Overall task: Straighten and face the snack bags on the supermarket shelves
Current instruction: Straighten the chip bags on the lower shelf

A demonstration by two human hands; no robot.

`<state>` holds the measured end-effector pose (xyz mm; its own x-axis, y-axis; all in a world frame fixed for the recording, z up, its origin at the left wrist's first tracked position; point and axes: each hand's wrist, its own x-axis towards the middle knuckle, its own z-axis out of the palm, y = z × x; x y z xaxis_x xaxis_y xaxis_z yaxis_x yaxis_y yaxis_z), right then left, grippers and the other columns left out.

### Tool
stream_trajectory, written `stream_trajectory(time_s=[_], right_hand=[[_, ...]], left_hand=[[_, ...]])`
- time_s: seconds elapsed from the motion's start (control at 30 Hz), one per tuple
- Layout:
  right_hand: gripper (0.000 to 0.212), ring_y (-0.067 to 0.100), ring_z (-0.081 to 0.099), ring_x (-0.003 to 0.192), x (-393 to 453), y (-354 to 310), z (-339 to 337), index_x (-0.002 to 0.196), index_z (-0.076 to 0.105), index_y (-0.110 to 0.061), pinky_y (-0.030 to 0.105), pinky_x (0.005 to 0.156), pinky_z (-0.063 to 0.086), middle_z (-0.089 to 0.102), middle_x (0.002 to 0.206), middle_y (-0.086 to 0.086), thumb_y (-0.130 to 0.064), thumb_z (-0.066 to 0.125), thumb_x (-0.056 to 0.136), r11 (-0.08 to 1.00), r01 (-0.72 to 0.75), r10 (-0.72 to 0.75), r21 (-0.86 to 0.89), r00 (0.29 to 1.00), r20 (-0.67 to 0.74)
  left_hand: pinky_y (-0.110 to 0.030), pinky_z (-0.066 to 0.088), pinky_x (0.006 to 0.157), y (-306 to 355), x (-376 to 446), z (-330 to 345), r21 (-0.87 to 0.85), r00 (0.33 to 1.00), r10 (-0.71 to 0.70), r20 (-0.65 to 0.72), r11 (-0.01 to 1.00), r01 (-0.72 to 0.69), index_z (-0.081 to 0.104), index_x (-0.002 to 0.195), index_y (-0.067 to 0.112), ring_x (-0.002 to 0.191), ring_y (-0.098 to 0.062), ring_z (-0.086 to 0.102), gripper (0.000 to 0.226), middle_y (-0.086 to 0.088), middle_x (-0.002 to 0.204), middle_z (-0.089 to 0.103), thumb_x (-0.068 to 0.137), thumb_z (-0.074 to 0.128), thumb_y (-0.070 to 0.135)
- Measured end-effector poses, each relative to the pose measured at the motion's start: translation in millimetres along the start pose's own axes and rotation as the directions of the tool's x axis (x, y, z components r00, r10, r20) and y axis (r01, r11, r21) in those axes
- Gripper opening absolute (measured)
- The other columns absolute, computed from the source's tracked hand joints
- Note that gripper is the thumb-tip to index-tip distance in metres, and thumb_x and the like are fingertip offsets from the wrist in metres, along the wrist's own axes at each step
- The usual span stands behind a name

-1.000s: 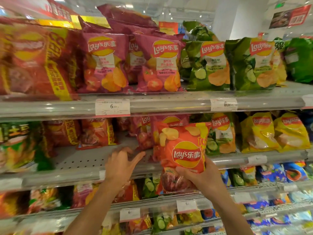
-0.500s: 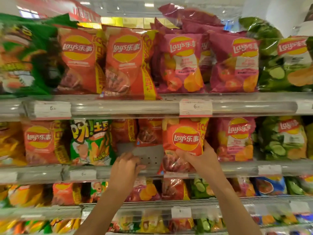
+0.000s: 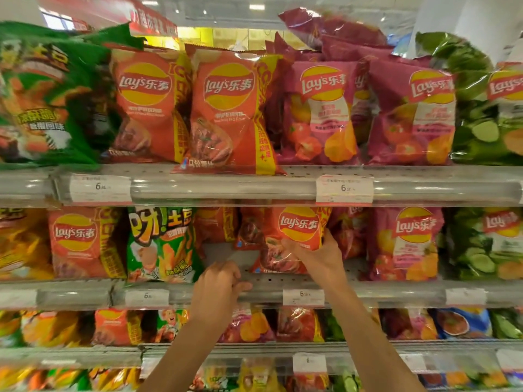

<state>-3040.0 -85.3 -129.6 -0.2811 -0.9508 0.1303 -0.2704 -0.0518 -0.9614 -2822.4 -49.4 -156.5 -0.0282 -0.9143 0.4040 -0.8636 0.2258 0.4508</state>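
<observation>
My right hand [image 3: 318,254] grips an orange Lay's bag [image 3: 294,236] by its lower right side. The bag stands upright on the middle shelf [image 3: 268,290], label facing out. My left hand [image 3: 218,287] rests on that shelf's front edge with fingers curled and nothing in them. A bare patch of shelf lies between the held bag and a green potato-stick bag [image 3: 161,244] to the left. More orange bags [image 3: 218,224] sit further back behind the gap.
The top shelf [image 3: 254,188] carries orange [image 3: 226,108], pink [image 3: 319,114] and green bags. Pink tomato bags [image 3: 404,241] and green cucumber bags [image 3: 486,241] stand right of the held bag. Lower shelves [image 3: 254,349] hold more bags. Price tags [image 3: 343,188] line the rails.
My right hand has carried the orange bag up and back onto the middle shelf. My left hand has curled at the shelf edge. The view has shifted left.
</observation>
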Motion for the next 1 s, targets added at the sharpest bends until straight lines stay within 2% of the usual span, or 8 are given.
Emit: stream_trajectory(time_s=[0.17,0.23,0.43,0.57,0.67,0.77,0.87,1.0], right_hand=[[0.072,0.0,0.064,0.093,-6,2,20,0.119,0.051,-0.038,0.021,0.086,0.05,0.066,0.1,-0.023,-0.053,0.092,0.061,0.998,0.004,0.002,-0.057,0.994,0.107],[0.077,-0.005,0.061,0.091,-9,3,24,0.123,0.051,-0.039,0.015,0.08,0.046,0.064,0.097,-0.027,-0.058,0.09,0.06,0.997,0.018,-0.009,-0.073,0.991,0.131],[0.081,-0.003,0.058,0.092,-11,1,14,0.121,0.043,-0.047,0.011,0.075,0.041,0.057,0.093,-0.034,-0.073,0.084,0.056,0.981,0.041,-0.005,-0.188,0.983,0.185],[0.083,0.011,0.064,0.112,-14,7,5,0.123,0.04,-0.042,0.024,0.088,0.046,0.06,0.103,-0.025,-0.075,0.081,0.059,0.969,0.053,-0.003,-0.242,0.98,0.2],[0.093,0.019,0.061,0.123,-23,8,-1,0.14,0.045,-0.026,0.03,0.094,0.048,0.063,0.119,-0.014,-0.068,0.082,0.065,0.968,0.078,-0.052,-0.237,0.992,0.115],[0.082,0.022,0.048,0.13,-40,1,0,0.143,0.048,-0.017,0.032,0.103,0.041,0.053,0.139,0.005,-0.051,0.083,0.077,0.924,0.247,-0.293,-0.293,0.948,-0.125],[0.054,0.021,0.045,0.125,-58,-14,13,0.131,0.058,-0.012,0.022,0.101,0.031,0.055,0.132,0.008,-0.031,0.079,0.085,0.858,0.412,-0.491,-0.306,0.833,-0.254],[0.038,0.012,0.049,0.118,-78,-32,47,0.124,0.063,-0.013,0.009,0.099,0.031,0.059,0.125,0.001,-0.022,0.076,0.089,0.825,0.508,-0.56,-0.249,0.796,-0.231]], left_hand=[[-0.03,0.04,0.06,3,-4,-1,0.031,0.999,0.033,-0.02,0.999,-0.032,0.059,0.07,0.018,0.076,-0.018,0.057,0.031,0.006,0.076,0.056,0.073,0.085,0.035],[-0.031,0.043,0.06,4,-6,-2,0.044,0.999,0.044,-0.027,0.998,-0.043,0.061,0.07,0.017,0.076,-0.018,0.057,0.03,0.005,0.076,0.058,0.072,0.085,0.034],[-0.024,0.036,0.066,6,-8,-1,0.05,0.999,0.043,-0.018,0.998,-0.042,0.056,0.075,0.023,0.081,-0.01,0.048,0.027,0.012,0.081,0.048,0.08,0.079,0.036],[-0.028,0.045,0.068,8,-13,-1,0.022,0.998,0.046,-0.046,0.999,-0.045,0.065,0.077,0.016,0.087,-0.018,0.057,0.02,0.004,0.086,0.059,0.08,0.082,0.028],[-0.032,0.051,0.072,7,-20,-4,0.003,0.995,0.075,-0.072,0.997,-0.075,0.072,0.084,0.016,0.091,-0.019,0.059,0.012,0.001,0.093,0.066,0.085,0.076,0.027],[-0.036,0.054,0.075,2,-31,-8,-0.078,0.992,0.073,-0.1,0.994,-0.081,0.074,0.092,0.016,0.09,-0.018,0.063,0.013,0.0,0.099,0.067,0.089,0.072,0.028],[-0.032,0.054,0.073,-6,-41,-17,-0.151,0.978,0.062,-0.197,0.984,-0.093,0.074,0.093,0.014,0.085,-0.014,0.065,0.008,0.002,0.096,0.068,0.089,0.073,0.02],[-0.011,0.043,0.071,-29,-47,-38,-0.208,0.936,0.001,-0.351,0.975,-0.079,0.071,0.092,0.016,0.079,-0.003,0.06,0.003,0.009,0.087,0.067,0.09,0.072,0.019]])
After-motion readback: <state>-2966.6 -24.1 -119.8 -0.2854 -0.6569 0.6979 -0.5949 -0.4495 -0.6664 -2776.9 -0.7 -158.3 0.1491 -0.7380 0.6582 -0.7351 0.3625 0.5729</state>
